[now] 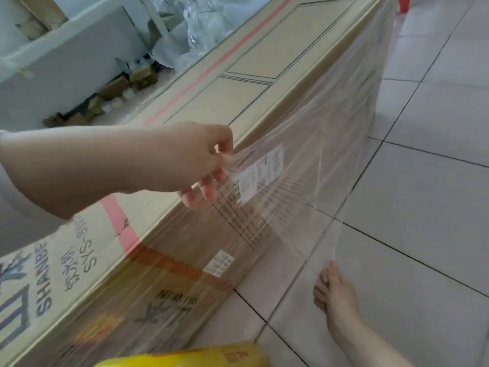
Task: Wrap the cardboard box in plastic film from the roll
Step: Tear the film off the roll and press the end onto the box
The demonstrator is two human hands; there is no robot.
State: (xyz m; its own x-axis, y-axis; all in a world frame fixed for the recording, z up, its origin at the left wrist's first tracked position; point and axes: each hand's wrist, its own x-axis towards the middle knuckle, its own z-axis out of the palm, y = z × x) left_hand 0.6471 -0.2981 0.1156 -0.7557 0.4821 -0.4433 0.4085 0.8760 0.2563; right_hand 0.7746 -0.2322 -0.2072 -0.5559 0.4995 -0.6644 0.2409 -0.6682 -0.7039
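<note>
A long cardboard box (264, 83) with a red stripe and printed lettering lies on the tiled floor, its near side covered in clear film. A sheet of plastic film (330, 160) stretches taut from the box's far corner toward me. My left hand (201, 160) pinches the sheet's upper edge right at the box's top edge. My right hand (336, 295), low on the right, grips the sheet's lower edge with the fingertips. A yellow roll (190, 357) shows at the bottom edge of the view, partly cut off.
The floor (423, 207) is pale tile with dark grout. Behind the box stand a white board (66, 49), crumpled clear plastic bags (201, 30) and small clutter (113, 94). A red object (403, 4) sits at the top right.
</note>
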